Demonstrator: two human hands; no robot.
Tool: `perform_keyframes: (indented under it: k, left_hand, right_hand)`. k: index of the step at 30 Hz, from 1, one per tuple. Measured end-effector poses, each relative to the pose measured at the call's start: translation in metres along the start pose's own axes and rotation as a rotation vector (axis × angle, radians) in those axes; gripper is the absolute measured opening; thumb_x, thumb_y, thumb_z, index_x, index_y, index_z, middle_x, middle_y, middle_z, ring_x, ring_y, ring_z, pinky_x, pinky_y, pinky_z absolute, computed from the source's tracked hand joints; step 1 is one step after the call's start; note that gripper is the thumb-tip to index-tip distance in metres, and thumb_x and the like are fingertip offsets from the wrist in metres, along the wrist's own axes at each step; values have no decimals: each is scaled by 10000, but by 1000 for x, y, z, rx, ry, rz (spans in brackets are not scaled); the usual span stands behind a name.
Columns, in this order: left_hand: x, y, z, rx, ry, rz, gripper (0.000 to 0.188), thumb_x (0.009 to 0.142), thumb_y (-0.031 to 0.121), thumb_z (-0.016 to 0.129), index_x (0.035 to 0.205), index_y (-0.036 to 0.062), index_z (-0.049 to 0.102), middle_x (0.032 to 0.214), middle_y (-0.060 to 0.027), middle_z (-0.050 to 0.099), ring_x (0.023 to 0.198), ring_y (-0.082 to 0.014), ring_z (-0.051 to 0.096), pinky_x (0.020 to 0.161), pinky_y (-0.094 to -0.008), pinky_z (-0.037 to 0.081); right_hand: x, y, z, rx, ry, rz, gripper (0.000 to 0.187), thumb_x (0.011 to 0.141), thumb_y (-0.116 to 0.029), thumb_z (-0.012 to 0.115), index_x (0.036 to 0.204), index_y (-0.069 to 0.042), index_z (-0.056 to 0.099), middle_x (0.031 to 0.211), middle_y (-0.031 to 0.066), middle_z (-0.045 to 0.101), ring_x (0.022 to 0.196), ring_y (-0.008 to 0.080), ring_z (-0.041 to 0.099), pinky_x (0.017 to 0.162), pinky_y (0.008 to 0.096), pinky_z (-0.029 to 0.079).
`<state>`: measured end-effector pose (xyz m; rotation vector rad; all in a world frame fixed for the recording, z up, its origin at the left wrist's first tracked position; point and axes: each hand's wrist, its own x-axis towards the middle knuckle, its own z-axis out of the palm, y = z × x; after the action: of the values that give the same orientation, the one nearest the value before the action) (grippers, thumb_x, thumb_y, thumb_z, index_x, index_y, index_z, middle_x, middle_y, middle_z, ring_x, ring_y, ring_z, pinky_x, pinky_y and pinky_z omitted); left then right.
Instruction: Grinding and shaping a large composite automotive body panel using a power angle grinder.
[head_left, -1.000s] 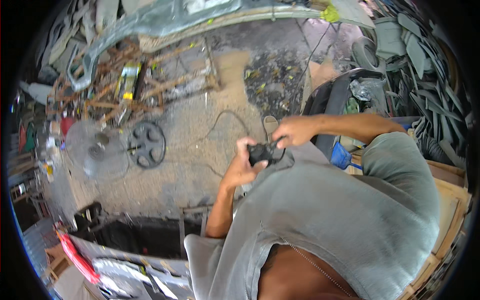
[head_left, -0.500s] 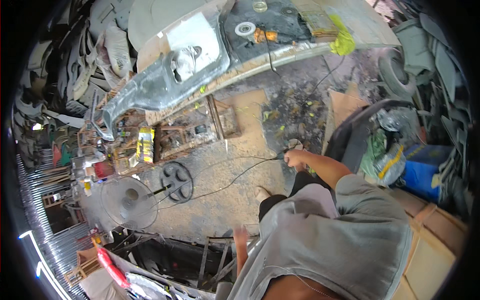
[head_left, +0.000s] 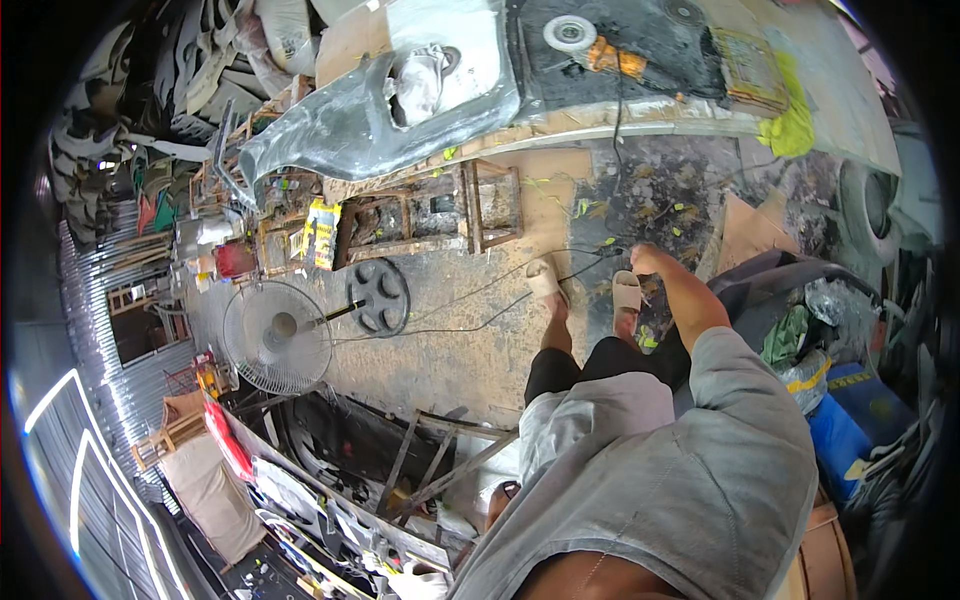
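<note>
One dark cord [head_left: 481, 327] stretches over the floor [head_left: 480, 370], short of the worktop's [head_left: 680, 117] near edge, running from the standing fan [head_left: 277, 337] to the person's right hand [head_left: 648, 259], which is clamped on it. The left hand [head_left: 497, 504] hangs low, half hidden by the grey shirt [head_left: 670, 470]; I can't tell whether it grips anything. Up on the worktop an orange angle grinder [head_left: 615, 58] lies back from the near edge, and a yellow-green cloth [head_left: 790, 115] droops over that edge farther right.

Even light, white glare lower left, fisheye-bent dark rim, perhaps soft
</note>
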<state>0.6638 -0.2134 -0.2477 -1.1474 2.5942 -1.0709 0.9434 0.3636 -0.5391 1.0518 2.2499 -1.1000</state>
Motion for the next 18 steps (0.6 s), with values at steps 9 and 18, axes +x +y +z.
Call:
perform_keyframes:
  k: [9,18]
  left_hand:
    - [57,195,-10,-612,-882,2143,383,870,43,611,1237,68,505,943,-139,691,746,-213,668,632,-344,564]
    - [-75,294,-218,-688,-1143,1440,388,1011,315,533,895,-35,653,658,-76,634,533,-121,554,570,-273,502]
  right_hand:
    - [-88,-21,-74,695,333,234,340,855,-267,687,1119,-55,656,1027,146,716,998,293,681,846,378,520]
    - [-212,47,-16,929,646,317,156,863,-142,674,941,-20,615,903,99,626,843,223,621,779,365,495]
